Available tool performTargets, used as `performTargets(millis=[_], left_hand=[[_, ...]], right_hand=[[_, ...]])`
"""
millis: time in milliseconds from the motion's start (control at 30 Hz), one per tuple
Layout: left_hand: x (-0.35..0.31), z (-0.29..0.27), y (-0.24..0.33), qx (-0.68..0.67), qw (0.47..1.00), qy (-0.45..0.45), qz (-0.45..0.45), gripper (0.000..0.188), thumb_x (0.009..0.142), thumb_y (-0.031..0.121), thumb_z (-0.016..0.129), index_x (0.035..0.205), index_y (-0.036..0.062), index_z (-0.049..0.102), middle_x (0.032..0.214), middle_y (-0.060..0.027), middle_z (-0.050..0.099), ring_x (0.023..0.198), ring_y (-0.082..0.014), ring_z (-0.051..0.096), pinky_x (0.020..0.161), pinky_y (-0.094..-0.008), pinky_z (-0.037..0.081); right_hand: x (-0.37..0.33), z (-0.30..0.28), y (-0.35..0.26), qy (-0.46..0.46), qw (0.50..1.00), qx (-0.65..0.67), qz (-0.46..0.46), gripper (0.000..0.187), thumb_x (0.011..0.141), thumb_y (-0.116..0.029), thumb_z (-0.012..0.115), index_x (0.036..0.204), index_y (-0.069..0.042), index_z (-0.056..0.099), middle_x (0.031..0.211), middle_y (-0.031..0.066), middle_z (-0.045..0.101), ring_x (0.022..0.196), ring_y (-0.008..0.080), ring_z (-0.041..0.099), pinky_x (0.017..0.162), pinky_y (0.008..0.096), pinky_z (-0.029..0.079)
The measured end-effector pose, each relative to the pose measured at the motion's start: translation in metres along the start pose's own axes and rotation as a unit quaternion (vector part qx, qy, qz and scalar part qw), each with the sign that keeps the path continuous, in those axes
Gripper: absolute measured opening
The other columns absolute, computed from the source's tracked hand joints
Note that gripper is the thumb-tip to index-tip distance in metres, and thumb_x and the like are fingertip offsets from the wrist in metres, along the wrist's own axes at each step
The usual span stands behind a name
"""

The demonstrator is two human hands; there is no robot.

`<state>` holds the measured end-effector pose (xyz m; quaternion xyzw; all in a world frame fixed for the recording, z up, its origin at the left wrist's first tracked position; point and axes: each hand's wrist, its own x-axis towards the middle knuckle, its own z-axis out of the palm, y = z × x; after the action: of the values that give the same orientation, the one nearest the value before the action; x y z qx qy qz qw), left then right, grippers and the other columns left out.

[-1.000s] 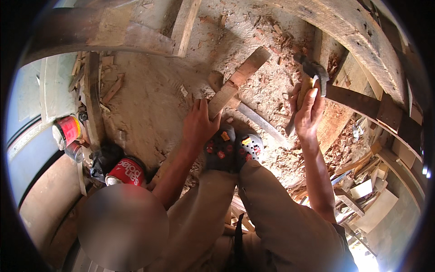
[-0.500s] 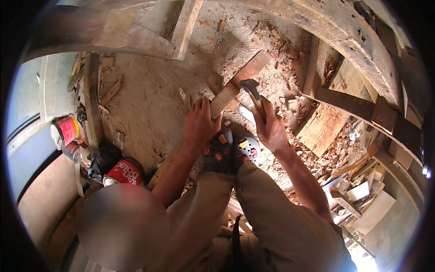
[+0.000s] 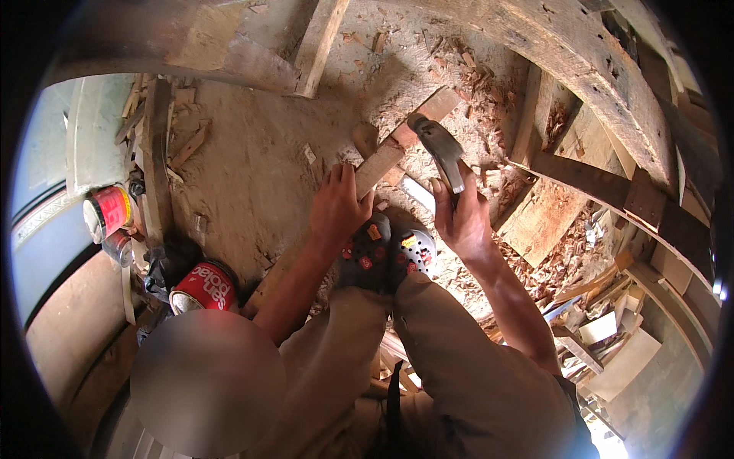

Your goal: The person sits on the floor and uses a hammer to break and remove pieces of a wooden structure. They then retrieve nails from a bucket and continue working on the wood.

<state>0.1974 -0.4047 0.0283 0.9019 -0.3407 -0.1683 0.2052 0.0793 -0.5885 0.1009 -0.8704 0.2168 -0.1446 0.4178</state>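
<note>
My left hand [image 3: 339, 203] is closed around the near end of a narrow wooden piece [image 3: 381, 162]. This piece slants away from me to the right and meets or overlaps a reddish board [image 3: 430, 113]; I cannot tell how they join. Another short piece of wood [image 3: 365, 139] sticks out to the left by that spot. My right hand [image 3: 463, 222] grips a hammer [image 3: 442, 147], its metal head raised beside and above the wood, apart from it as far as I can see. The hammer's handle is mostly hidden behind its head and my fingers.
My clogs [image 3: 415, 252] stand just below the work. Wood chips [image 3: 489, 84] litter the floor. A curved timber [image 3: 581, 57] arches across the upper right. Red cans [image 3: 205, 289] stand at left, by a black plastic bag [image 3: 170, 269]. Offcuts [image 3: 600, 329] pile up at lower right.
The hammer has come up off the wood and tipped, so its head now looks larger and nearer. My left hand keeps its hold on the wooden piece.
</note>
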Motion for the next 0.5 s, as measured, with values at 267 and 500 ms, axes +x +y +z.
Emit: performTargets(millis=[267, 500], left_hand=[[0.002, 0.002, -0.002, 0.021, 0.999, 0.01, 0.025, 0.046, 0.078, 0.025, 0.074, 0.109, 0.0001, 0.05, 0.104, -0.0204, 0.057, 0.098, -0.0397, 0.061, 0.08, -0.0472, 0.054], [0.003, -0.003, 0.0, -0.002, 1.0, -0.015, -0.003, 0.046, 0.081, 0.027, 0.072, 0.11, -0.0022, 0.052, 0.106, -0.0229, 0.058, 0.097, -0.0438, 0.061, 0.084, -0.0505, 0.052]], right_hand=[[-0.03, 0.027, 0.072, -0.133, 0.984, -0.11, 0.04, 0.044, 0.096, -0.012, 0.06, 0.136, -0.003, 0.043, 0.087, 0.0262, 0.063, 0.064, 0.0355, 0.065, 0.052, 0.0455, 0.052], [-0.006, 0.02, 0.028, -0.149, 0.979, -0.121, 0.063, 0.034, 0.097, -0.013, 0.055, 0.127, -0.006, 0.043, 0.06, 0.0228, 0.062, 0.053, 0.0396, 0.066, 0.046, 0.0518, 0.052]])
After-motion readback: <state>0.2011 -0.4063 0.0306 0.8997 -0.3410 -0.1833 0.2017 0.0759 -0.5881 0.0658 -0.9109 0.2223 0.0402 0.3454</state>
